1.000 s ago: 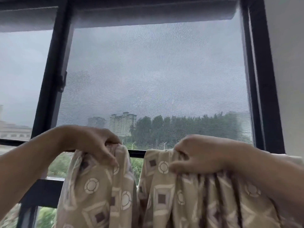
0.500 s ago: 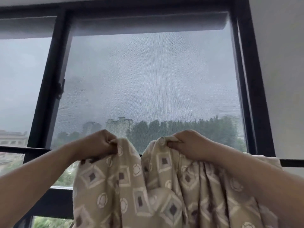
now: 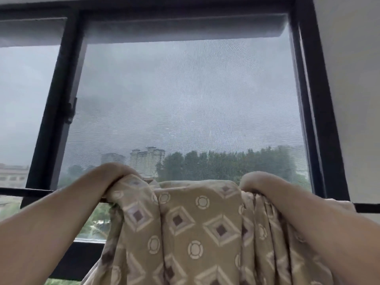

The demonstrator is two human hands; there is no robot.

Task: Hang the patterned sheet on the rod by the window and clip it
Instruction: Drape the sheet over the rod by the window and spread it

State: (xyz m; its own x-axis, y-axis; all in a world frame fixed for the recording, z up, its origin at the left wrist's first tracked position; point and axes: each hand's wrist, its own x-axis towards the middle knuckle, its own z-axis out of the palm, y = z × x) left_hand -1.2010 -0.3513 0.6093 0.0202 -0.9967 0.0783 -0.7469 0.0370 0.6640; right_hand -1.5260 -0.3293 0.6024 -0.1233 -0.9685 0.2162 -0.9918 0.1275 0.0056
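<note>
Both the left hand (image 3: 115, 173) and right hand (image 3: 257, 182) grip the sheet (image 3: 185, 223), fingers hidden, covering the rod (image 3: 30, 191)

thin dark rod (image 3: 24, 190) runs horizontal across the lower window, visible at far left and again at far right past the wall edge, its middle covered. tan patterned sheet (image 3: 185, 219) with diamonds and circles is draped directly over the rod, top fold sitting above rod level, flat in the middle and bunched into pleats on the right, hanging down out of view. no clip visible on the rod or sheet.
</note>
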